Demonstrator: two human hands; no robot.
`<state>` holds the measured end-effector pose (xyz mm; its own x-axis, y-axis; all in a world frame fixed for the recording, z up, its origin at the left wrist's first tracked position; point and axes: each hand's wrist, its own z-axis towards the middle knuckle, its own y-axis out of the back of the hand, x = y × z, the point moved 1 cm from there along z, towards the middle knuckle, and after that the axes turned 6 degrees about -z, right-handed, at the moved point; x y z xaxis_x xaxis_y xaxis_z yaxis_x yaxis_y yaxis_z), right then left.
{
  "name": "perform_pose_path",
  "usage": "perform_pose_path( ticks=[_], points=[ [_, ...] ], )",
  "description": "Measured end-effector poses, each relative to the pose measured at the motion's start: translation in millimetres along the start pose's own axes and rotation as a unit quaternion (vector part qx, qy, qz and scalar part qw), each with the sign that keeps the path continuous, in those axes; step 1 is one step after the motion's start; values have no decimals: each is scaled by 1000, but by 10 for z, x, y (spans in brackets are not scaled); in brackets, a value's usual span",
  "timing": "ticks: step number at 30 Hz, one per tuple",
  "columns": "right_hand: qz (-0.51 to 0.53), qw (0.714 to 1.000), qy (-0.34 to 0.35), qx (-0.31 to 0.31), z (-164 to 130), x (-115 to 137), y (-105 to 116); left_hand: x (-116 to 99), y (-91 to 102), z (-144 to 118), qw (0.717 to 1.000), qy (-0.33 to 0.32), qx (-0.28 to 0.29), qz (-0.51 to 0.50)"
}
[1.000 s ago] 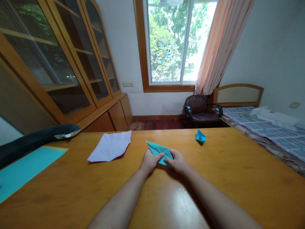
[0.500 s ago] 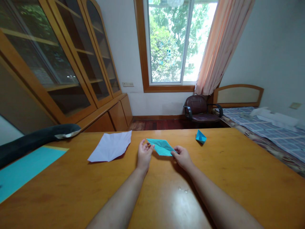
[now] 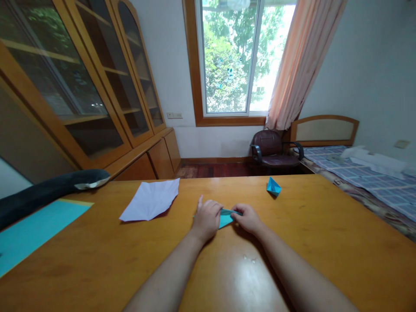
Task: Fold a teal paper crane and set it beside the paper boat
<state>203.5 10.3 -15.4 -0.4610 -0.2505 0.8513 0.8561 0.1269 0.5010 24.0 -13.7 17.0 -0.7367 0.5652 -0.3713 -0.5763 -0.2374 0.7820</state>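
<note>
A folded teal paper [image 3: 225, 217] lies flat on the wooden table [image 3: 325, 242] right in front of me. My left hand [image 3: 208, 218] rests palm down on its left part and covers most of it. My right hand [image 3: 248, 218] pinches the paper's right edge with fingertips against the table. Only a small strip of teal shows between the two hands.
A small teal paper boat [image 3: 273, 186] stands farther back to the right. A creased white sheet [image 3: 151, 200] lies to the left, and a large teal sheet [image 3: 32, 232] lies at the far left beside a dark plush toy [image 3: 48, 190]. Chair [image 3: 273, 149] and bed [image 3: 373, 177] stand behind.
The teal paper was held up and spread between both hands; now it is pressed down flat, with my left hand laid over it and my right hand at its edge.
</note>
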Motion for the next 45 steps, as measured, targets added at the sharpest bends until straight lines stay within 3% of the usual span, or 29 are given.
perform_pose_path(
  ticks=[6, 10, 15, 18, 21, 25, 27, 39, 45],
  points=[
    [56, 996, -41, -56, 50, -84, 71, 113, -25, -4, 997, -1, -3, -78],
    [126, 986, -74, -81, 71, -118, 108, 209, -79, -7, 975, 78, -46, -205],
    [266, 954, -96, -103, 74, -57, 87, 193, -71, 46, 890, 222, -71, -391],
    [341, 934, -95, -50, 46, 34, 19, 153, -88, 78, 833, 282, -80, -470],
    [320, 942, -93, 29, 2, 139, -60, 144, -154, 78, 775, 316, -82, -541],
    [276, 956, -92, 43, -26, 231, -99, 175, -231, 57, 734, 326, -83, -590],
    [272, 956, -99, 44, -23, 242, -92, 196, -239, 54, 728, 320, -87, -601],
    [302, 949, -88, 35, 10, 158, -94, 314, -269, 43, 753, 322, -84, -568],
    [303, 948, -85, 37, 29, 80, -127, 321, -276, 47, 737, 351, -98, -570]
  ],
)
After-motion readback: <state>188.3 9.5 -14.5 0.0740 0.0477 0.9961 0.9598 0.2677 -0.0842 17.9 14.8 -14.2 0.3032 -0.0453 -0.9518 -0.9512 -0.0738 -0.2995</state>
